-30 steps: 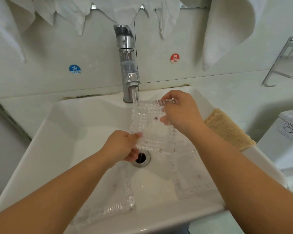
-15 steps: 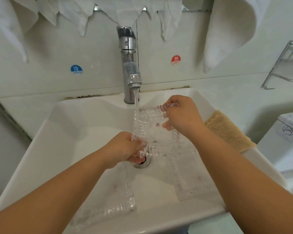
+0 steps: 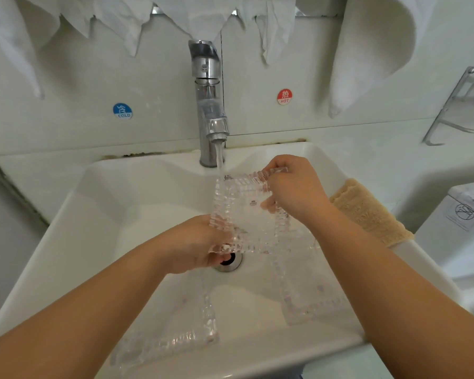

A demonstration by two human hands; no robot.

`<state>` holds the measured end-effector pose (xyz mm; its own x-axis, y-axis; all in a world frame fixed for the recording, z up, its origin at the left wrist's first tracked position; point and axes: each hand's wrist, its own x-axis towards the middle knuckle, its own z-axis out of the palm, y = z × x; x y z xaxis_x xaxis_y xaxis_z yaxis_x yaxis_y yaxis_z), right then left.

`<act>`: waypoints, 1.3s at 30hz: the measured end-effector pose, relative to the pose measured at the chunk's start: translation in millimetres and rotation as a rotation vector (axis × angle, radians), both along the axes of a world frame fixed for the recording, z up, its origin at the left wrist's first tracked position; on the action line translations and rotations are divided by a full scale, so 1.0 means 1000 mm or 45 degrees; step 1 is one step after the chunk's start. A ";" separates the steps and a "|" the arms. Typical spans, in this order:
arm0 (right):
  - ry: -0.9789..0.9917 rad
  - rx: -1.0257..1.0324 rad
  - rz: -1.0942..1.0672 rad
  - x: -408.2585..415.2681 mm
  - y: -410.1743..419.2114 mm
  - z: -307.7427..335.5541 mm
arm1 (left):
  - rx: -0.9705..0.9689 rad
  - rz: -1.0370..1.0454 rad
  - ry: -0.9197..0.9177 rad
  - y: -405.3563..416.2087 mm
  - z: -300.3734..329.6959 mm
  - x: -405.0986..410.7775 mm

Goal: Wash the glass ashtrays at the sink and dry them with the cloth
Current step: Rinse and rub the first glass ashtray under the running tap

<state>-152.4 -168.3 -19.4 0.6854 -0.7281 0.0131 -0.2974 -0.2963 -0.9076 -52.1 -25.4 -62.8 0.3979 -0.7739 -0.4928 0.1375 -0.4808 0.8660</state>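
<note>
Ashtray (image 3: pixel 246 212), clear ribbed glass (square), tilted

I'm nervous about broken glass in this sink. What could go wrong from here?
The wet ashtray is held only at two corners, by the left hand and right hand; it may slip. Falling, it would likely strike the two ashtrays lying below.

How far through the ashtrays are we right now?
Nothing looks dried yet. Both hands, left hand and right hand, hold one ashtray under the running tap. Two more ashtrays lie in the sink; the tan cloth sits on its rim.
</note>
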 end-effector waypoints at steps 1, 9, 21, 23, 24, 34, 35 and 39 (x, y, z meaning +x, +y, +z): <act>0.007 0.006 0.012 0.000 0.000 0.000 | -0.028 -0.001 0.008 0.001 -0.001 0.000; 0.102 -0.027 0.057 0.000 0.004 0.001 | 0.044 0.265 -0.267 -0.006 0.001 -0.004; 0.120 -0.068 0.002 0.001 0.010 0.003 | 0.001 0.172 -0.311 -0.005 0.000 0.002; 0.131 -0.068 -0.028 0.000 0.006 0.003 | -0.044 0.057 -0.209 -0.003 -0.002 0.003; 0.147 -0.082 -0.027 -0.001 0.005 0.003 | -0.059 0.006 -0.184 -0.004 -0.004 0.004; 0.151 -0.227 0.111 0.003 0.018 -0.001 | 0.012 0.343 -0.845 -0.016 -0.014 -0.002; 0.148 -0.223 0.112 0.004 0.019 -0.002 | 0.016 0.345 -0.860 -0.017 -0.016 -0.001; 0.160 -0.180 0.059 0.003 0.013 -0.002 | 0.016 0.184 -0.635 -0.013 -0.015 0.002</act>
